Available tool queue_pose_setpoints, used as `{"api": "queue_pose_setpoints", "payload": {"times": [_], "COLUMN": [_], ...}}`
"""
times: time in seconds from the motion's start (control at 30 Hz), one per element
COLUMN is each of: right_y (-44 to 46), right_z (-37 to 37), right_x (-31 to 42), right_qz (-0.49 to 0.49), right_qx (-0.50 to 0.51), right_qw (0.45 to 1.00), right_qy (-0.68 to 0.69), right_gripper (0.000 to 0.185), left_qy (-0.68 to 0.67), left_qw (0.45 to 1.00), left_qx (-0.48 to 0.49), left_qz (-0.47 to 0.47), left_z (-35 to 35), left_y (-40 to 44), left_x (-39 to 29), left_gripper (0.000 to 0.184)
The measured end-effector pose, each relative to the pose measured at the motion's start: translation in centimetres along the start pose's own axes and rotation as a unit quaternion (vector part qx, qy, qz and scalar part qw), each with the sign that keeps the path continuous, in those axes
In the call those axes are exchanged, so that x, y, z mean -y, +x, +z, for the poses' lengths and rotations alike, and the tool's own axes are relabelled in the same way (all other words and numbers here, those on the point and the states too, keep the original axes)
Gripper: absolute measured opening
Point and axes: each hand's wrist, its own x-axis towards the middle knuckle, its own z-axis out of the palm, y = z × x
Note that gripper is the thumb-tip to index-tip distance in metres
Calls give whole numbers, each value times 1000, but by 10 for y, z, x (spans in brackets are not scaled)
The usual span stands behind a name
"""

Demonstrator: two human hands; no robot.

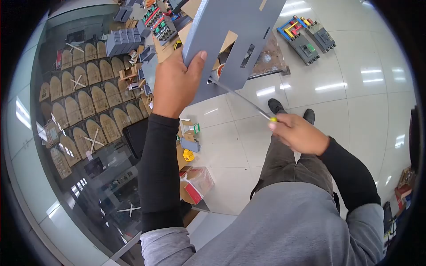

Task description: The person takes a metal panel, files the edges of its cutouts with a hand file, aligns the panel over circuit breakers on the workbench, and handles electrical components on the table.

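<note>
My left hand (179,80) is closed on the near left edge of a grey metal panel (213,33), thumb on its face. The panel is tilted and has several rectangular cutouts. My right hand (301,133) is wrapped round a screwdriver (244,99); a bit of yellow shows at the handle, the rest of which is hidden in the fist. The long thin shaft runs up and left to the panel, its tip at a small hole near the lower edge, close to my left hand. Whether a screw sits there is too small to tell.
Circuit breakers (304,48) with coloured busbars lie beyond the panel on the right. More breakers (162,29) and grey plastic parts (122,42) crowd the left. Rows of cardboard boxes (84,102) stand behind glass. An open red-and-white carton (195,184) is below my left arm.
</note>
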Motion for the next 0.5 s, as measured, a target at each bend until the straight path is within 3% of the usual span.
{"api": "queue_pose_setpoints", "payload": {"times": [0.1,0.13,0.3,0.33,0.5], "right_y": [-23,-13,30,36,36], "right_z": [-17,-20,-24,-23,-46], "right_x": [27,13,4,0,22], "right_qz": [104,33,40,24,19], "right_qx": [19,42,43,29,-18], "right_qw": [980,966,938,936,941], "right_qy": [170,253,343,349,336], "right_gripper": [46,47,47,46,45], "left_qy": [-11,-16,8,-26,-7], "left_qw": [999,1000,1000,998,999], "left_qx": [15,12,4,-43,30], "left_qz": [-28,-17,-13,25,15], "left_z": [-2,1,-1,3,-11], "left_y": [4,6,1,0,8], "left_x": [6,7,1,2,-10], "left_gripper": [40,39,39,40,41]}}
